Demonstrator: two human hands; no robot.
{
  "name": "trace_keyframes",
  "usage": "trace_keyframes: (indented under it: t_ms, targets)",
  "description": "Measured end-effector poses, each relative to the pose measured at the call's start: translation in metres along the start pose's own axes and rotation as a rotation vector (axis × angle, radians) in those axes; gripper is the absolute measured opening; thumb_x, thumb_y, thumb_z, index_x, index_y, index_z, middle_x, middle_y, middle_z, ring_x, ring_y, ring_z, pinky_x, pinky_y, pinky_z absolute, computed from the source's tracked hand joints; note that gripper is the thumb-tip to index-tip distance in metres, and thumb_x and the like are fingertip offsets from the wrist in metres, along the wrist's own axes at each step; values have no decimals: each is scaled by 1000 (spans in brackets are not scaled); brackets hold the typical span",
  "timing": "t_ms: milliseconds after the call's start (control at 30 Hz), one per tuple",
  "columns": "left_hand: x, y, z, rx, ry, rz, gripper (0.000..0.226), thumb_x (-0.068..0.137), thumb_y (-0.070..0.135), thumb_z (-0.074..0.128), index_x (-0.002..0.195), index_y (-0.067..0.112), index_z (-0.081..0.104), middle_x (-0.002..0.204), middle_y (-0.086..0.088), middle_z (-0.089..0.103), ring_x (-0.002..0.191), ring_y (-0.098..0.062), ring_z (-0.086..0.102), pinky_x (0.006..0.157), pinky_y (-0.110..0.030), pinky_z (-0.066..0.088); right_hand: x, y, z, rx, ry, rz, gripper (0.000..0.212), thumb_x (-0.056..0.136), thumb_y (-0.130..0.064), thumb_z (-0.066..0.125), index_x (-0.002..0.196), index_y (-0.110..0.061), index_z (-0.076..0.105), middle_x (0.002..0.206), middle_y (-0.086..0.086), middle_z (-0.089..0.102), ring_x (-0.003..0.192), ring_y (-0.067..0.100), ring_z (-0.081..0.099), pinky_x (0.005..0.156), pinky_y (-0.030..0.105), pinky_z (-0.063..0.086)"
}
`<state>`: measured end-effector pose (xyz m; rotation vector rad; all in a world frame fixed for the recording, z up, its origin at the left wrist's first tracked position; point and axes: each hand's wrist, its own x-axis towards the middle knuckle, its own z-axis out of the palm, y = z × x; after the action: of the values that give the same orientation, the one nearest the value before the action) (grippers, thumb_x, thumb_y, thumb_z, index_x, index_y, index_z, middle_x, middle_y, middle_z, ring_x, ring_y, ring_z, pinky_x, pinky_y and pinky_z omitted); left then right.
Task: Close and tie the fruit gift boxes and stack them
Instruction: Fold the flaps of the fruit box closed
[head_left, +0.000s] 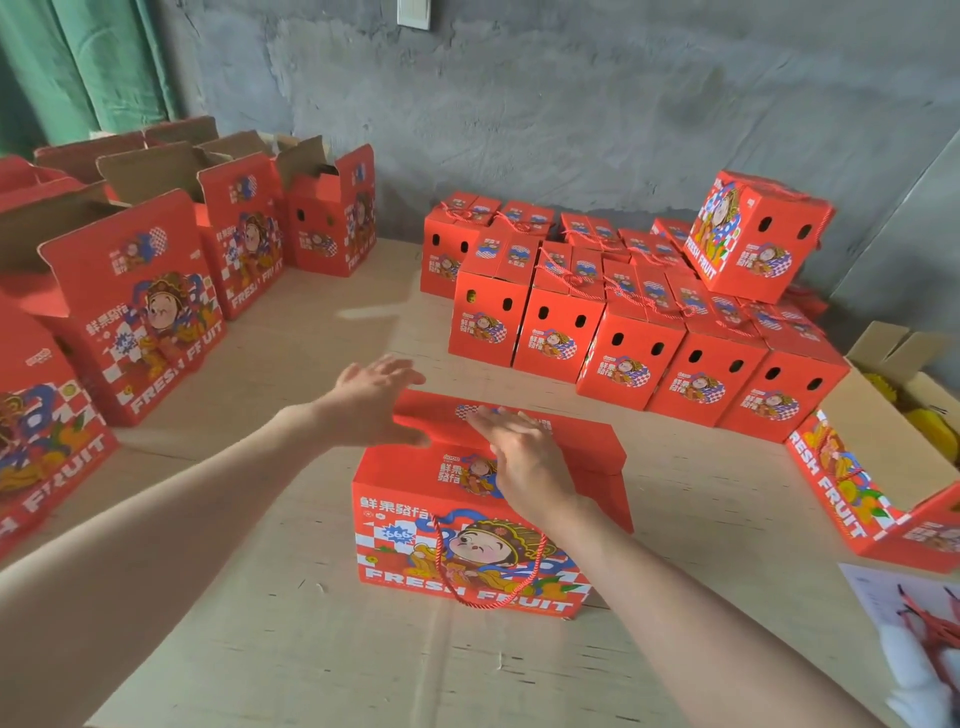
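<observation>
At far left on the cardboard sheeting (249, 654), a row of open boxes (135, 317) stands upright with the flaps raised and brown inner faces showing. The row runs back toward the green curtain (78, 62).

Centre, close to you: the gift box (467, 551) in work stands upright, printed face toward you, well apart from both groups of boxes. Your left hand (374, 400) lies against the left end of its top. The fingers are straight and spread, so the grip is wide and holds nothing. Your right hand (524, 457) rests flat on the top flaps, palm down. Its grip is likewise wide, pressing and not clasping. The flaps are folded over, though the far one sits slightly proud at the right end. The red cord handle (440, 561) hangs loose down the front face, untied.

Right of centre, the closed boxes (623, 358) stand touching in rows against the grey wall (571, 104), with cords lying across their tops. One tilted box (753, 239) rests on top of the rear right of that block.

At far right, an opened carton (852, 483) lies with its mouth upward. Something yellow shows inside, but I cannot identify it. Near the bottom right corner is a white bag (914, 691) with red cords on it.
</observation>
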<state>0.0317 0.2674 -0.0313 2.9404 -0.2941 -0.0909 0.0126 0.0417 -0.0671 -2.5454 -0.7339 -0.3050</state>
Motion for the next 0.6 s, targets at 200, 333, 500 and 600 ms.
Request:
trace_keyframes:
  t_ms: [200,333,500,600]
  targets:
    - [26,30,8,193,-195,224,98,73,78,23,151,19,16,142,-9,42,129,-27,41,107,-36,29,4,4,-2,8,-37,-17,61,87,17,43,138,-16,49,144,5,46,137,20,39,116,24,17]
    - [28,23,19,285,-112,292,103,64,81,0,151,26,11,141,-4,43,126,-24,43,106,-35,33,6,20,-17,-56,-217,-96,61,94,9,43,145,-23,37,152,-2,35,142,14,28,118,27,17]
    - [30,21,21,247,-104,285,103,63,81,-1,151,30,9,142,-2,41,127,-23,42,107,-34,31,-8,68,-59,-223,-411,-18,51,103,-29,36,149,-41,16,158,-13,14,147,10,10,120,34,6]
    - [32,21,21,244,-115,277,96,68,80,5,151,31,10,142,-2,41,128,-23,42,108,-35,31,-25,98,-79,-254,-482,105,50,101,-43,33,144,-55,9,160,-11,3,147,14,6,118,40,8]
